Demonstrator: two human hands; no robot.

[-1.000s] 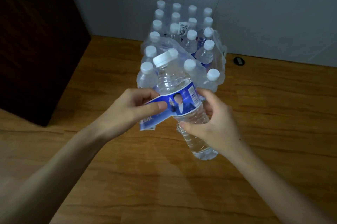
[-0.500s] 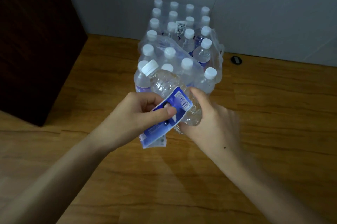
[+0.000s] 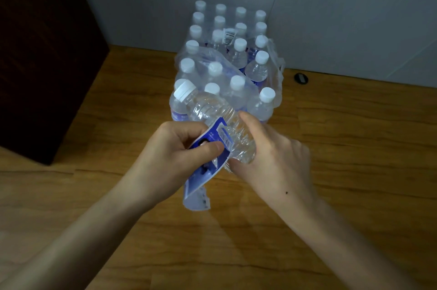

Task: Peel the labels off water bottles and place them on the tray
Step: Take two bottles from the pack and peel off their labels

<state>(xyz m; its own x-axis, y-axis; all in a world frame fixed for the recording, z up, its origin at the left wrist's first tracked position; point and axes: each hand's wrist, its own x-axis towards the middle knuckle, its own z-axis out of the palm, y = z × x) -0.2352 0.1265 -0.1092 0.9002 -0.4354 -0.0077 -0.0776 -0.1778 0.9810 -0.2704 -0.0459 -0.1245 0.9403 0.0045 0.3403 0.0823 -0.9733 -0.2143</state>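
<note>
Bottle (image 3: 212, 112) is tipped, cap up-left, w/ right hand (image 3: 272, 155) wrapped round its bottom. Left hand (image 3: 175, 162) pinches blue label (image 3: 208, 164), half off & hanging down.

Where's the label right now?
Head view, centre: the blue label is pinched in the left hand, mostly peeled and hanging down, one end still at the bottle held by the right hand, in front of the bottle pack.

I see a clear ribbed bottle (image 3: 212, 112) with a white cap (image 3: 185, 90); its label (image 3: 208, 162) is blue with white edging and a barcode, pinched under my left hand (image 3: 172, 159); beyond the grip, white-capped bottles in clear wrap (image 3: 227, 58) on brown wood-grain floor (image 3: 354, 148)
</note>
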